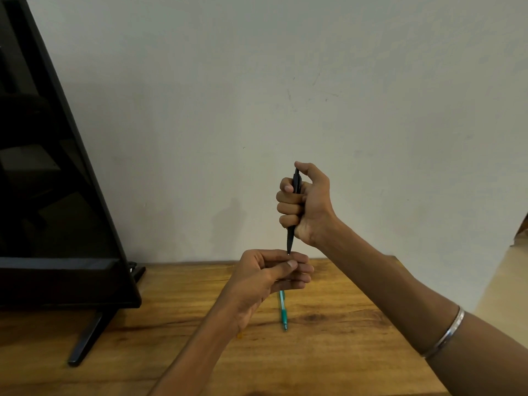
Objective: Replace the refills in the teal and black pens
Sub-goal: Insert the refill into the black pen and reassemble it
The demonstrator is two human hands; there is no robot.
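My right hand (305,204) is wrapped in a fist around the black pen (291,238), held upright above the table with its tip pointing down and my thumb over its top end. Just below, my left hand (265,275) is curled, thumb pressed against the index finger right at the pen's tip; whether it pinches anything is hidden. The teal pen (283,312) lies on the wooden table (343,352) under my left fingers, its tip toward me and its upper end covered by the hand.
A black monitor (51,195) on a stand with a foot (85,338) fills the left side of the table. A pale wall rises right behind the table. The table's right edge drops off past my right forearm, which wears a metal bangle (445,335).
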